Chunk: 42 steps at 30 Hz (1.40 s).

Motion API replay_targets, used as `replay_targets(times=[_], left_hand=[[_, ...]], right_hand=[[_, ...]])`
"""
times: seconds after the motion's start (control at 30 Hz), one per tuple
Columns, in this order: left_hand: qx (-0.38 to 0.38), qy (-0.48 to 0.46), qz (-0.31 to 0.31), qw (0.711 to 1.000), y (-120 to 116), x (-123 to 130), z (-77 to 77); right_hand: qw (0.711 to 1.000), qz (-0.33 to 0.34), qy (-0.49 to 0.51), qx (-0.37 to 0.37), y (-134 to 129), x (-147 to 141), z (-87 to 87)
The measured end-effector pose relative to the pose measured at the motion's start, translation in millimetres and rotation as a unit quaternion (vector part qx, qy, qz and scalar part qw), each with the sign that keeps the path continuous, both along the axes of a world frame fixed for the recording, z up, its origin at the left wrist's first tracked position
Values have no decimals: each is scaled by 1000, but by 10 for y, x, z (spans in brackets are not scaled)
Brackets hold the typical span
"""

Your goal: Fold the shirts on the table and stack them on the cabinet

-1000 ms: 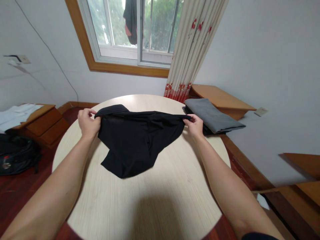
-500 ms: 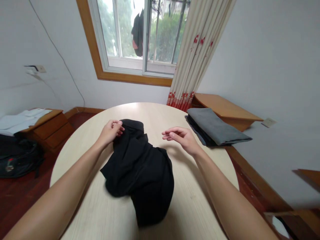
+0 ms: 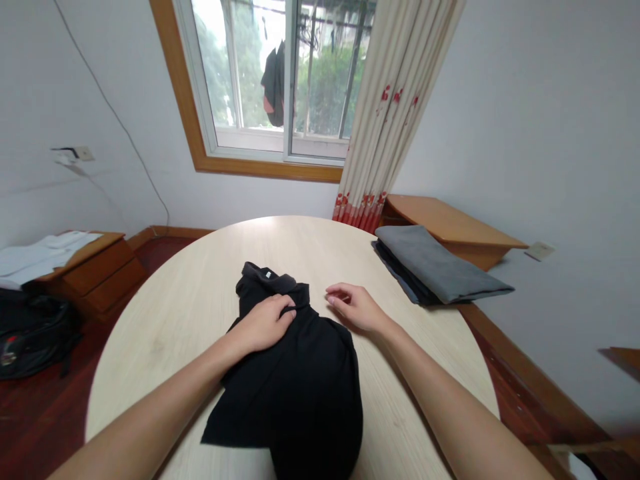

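A rumpled black garment lies on the round table, with a banded edge and a small white tag at its far end. Its exact kind is hard to make out from the folds. My left hand is on its upper part, fingers curled into the cloth just below the band. To the right of the garment, my right hand hovers low over the tabletop, fingers loosely bent and apart from the thumb, holding nothing.
The pale round table carries folded grey cloth at its right edge. Behind that stands a wooden desk. A wooden drawer cabinet with papers and a black bag are at left. A curtain hangs by the window.
My left hand has moved from the garment's far left corner toward me and right, onto the cloth. The banded end has slumped into folds, showing a white tag. My right hand stays beside the garment.
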<state>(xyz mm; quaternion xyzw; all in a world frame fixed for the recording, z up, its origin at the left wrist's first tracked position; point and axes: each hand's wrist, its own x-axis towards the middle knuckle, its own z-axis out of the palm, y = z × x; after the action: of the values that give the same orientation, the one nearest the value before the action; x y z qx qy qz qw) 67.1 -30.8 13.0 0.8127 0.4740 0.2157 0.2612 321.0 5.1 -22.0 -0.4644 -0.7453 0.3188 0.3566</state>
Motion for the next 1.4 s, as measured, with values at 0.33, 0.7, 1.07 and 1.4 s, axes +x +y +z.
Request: replay_targets(times=[0.33,0.7,1.07,1.4], left_hand=[[-256,-351,-202,878,-170,12,280],[-10,-226,239,944,585,-805,-54],[30,-75,179,981,468,-667,-40],[156,-144,221,952,510,-807,46]], right_hand=[[988,-28,145,-36,133,210,-116],[986,70,88,-126,53,132,-46],[997,7,-43,-68,-48,-52,18],[931,-200,109,287,18,276,301]])
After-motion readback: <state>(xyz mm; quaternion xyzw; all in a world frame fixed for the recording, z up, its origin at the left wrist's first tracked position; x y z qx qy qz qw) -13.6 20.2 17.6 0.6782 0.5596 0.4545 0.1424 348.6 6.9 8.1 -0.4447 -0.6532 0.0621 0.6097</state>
